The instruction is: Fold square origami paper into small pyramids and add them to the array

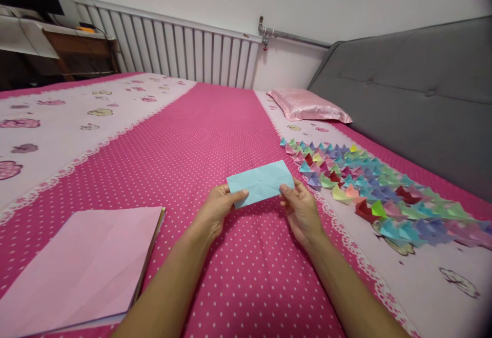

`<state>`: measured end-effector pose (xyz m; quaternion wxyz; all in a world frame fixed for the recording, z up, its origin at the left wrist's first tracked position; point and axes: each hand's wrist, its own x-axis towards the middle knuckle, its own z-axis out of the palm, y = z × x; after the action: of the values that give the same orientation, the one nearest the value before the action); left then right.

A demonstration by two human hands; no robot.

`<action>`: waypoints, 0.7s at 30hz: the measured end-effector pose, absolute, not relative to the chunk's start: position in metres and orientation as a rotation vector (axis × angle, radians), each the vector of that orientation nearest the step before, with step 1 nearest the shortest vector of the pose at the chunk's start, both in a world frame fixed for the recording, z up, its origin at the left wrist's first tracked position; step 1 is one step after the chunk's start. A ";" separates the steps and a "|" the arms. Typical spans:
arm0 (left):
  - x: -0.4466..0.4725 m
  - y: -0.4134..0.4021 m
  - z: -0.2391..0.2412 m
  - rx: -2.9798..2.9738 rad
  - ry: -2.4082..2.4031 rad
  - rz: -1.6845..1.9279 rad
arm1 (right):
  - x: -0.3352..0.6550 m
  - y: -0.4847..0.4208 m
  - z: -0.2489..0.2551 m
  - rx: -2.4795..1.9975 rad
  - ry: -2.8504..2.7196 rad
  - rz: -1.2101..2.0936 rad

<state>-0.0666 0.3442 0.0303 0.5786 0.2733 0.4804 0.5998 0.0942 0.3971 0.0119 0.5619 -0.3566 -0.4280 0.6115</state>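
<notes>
A light blue sheet of paper (261, 182), folded into a rectangle with faint creases, is held up over the bed between both hands. My left hand (218, 206) pinches its left end, thumb on top and fingers underneath. At the right end, my right hand (302, 209) grips it the same way, with the thumb on the near right corner. Rows of small folded paper boats (369, 184) in many colours stand to the right of my right hand. To the left of my left arm lies a stack of paper (88, 261) with a pink sheet on top.
The bed has a pink dotted bedspread (215, 118) with pale floral bands. A pink satin pillow (307, 105) rests near the grey headboard (415, 82). Against the far wall are a white radiator (172, 41) and a pipe with a valve. A wooden desk (77, 46) with a dark screen stands far left.
</notes>
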 end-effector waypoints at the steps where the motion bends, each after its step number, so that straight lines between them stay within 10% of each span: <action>1: -0.065 0.344 0.031 0.636 1.108 1.399 | 0.093 0.395 0.012 -0.815 -1.011 1.510; 21: -0.045 0.337 0.031 0.817 1.015 1.250 | 0.083 0.381 0.012 -0.733 -0.896 1.801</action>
<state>-0.0448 0.3373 0.0308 0.6194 0.3550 0.4415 0.5435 0.0826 0.3809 0.0116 0.4798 -0.3003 -0.3671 0.7382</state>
